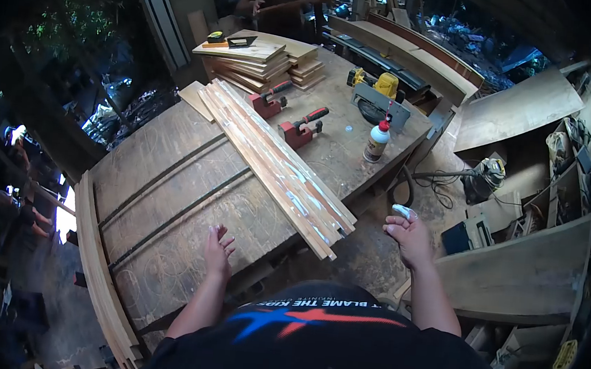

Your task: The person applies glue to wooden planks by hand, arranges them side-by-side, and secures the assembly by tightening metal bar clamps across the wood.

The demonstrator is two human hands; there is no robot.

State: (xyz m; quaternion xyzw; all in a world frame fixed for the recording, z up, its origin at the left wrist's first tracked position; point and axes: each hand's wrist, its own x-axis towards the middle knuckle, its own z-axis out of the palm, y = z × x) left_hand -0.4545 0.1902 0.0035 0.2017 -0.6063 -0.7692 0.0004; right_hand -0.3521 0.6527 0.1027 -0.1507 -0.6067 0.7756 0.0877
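Long wood strips (276,165) lie side by side across the table, with whitish smears along their upper faces. My left hand (219,249) hovers at the table's near side, left of the strips, fingers apart and holding nothing. To the right of the strips' near ends, my right hand (409,238) is raised with its fingers curled; white or bluish stuff covers one fingertip, and nothing else shows in it. Two red clamps (298,134) rest beside the strips, their long bars running under them to the left. A glue bottle (376,142) with a red cap stands upright on the table.
Stacked boards (253,60) with a tape measure (215,37) on top sit at the back. A yellow circular saw (383,94) is near the table's right edge (388,175). Another person (277,4) stands behind, holding a wood piece. Panels and a vacuum (484,180) are on the right.
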